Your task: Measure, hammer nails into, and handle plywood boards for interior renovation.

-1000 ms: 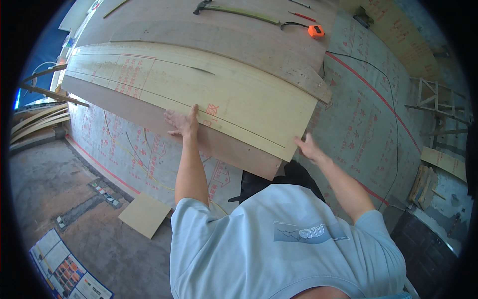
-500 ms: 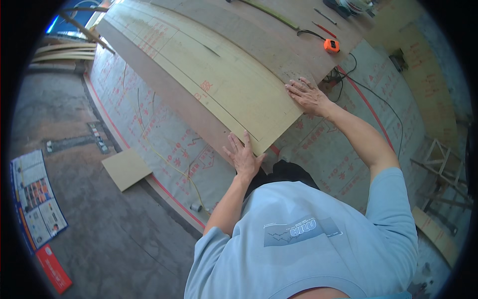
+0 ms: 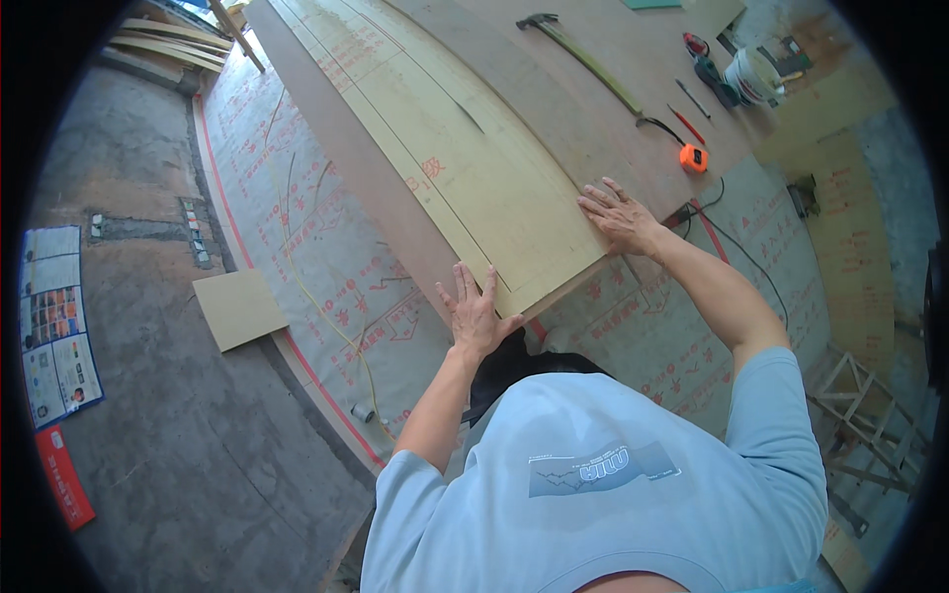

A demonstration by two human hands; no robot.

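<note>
A long pale-yellow board (image 3: pixel 474 188) with pencil lines and red print lies on a brownish worktable (image 3: pixel 583 128), its near end toward me. My left hand (image 3: pixel 476 314) rests at the board's near left corner with fingers spread. At the right edge, close to the near end, my right hand (image 3: pixel 621 217) lies flat, fingers stretched out. Neither hand grips anything.
Right of the board lie a hammer (image 3: pixel 583 64), a red pencil (image 3: pixel 689 127) and an orange tape measure (image 3: pixel 694 158). A white bucket (image 3: pixel 754 75) stands at the far right. On the left floor are a square board piece (image 3: pixel 240 308) and a poster (image 3: pixel 59 331).
The view has shifted, bringing the whole hammer and the bucket into sight. Both hands stay on the board's near end, with little visible movement along it.
</note>
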